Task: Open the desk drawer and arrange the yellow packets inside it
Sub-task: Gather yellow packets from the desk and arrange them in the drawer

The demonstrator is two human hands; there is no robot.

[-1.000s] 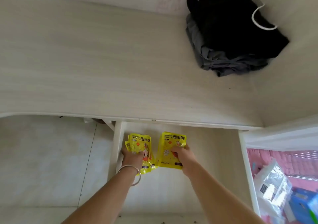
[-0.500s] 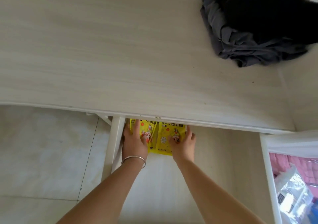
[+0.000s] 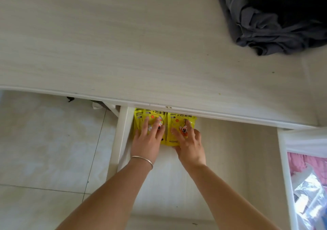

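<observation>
1. Where the pale wood-grain desk (image 3: 123, 44) ends in a rounded white front edge, the drawer (image 3: 230, 159) stands pulled out, its floor smooth, matte and light.
2. Yellow packets (image 3: 174, 137): glossy, flat, rectangular pouches with cartoon print, lying side by side in the drawer's far left corner, partly tucked under the desk edge. Long axes run front to back; printed tops point away from the person.
3. Left hand (image 3: 146, 141), bangle (image 3: 142, 159) at wrist: fingers spread, pressing flat on the left packets beside the drawer's white side wall.
4. Right hand (image 3: 190, 145): fingers spread flat on the right packet, thumb at its near edge.
5. Drawer floor right of the packets lies bare.
6. Crumpled dark clothing (image 3: 265, 26) at the desk's far right.
</observation>
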